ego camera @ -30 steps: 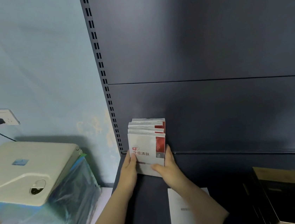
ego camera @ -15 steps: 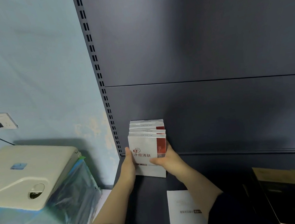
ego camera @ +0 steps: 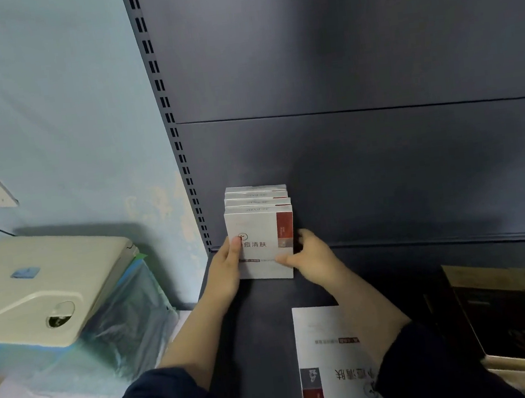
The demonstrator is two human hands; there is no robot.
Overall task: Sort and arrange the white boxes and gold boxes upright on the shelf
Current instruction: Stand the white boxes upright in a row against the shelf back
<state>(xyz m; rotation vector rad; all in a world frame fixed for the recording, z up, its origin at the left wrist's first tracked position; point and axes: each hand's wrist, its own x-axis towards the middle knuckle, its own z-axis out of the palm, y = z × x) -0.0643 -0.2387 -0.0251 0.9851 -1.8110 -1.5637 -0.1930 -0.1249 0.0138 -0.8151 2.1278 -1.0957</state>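
My left hand (ego camera: 226,268) presses its thumb on the front of the upright white boxes (ego camera: 260,231), palm against their left side. My right hand (ego camera: 310,258) curls round their right edge, thumb low on the front. Between my palms the pack stands in the back left corner of the shelf (ego camera: 256,330). I'd squeeze evenly and push straight back, squaring the edges without tipping them. Beside my right forearm another white box (ego camera: 330,348) lies flat, and a gold-edged box (ego camera: 513,317) sits further right.

Dark shelf (ego camera: 255,324) — upright white boxes (ego camera: 261,241) at back left, flat white box (ego camera: 327,338) in front, gold-edged box (ego camera: 512,311) right
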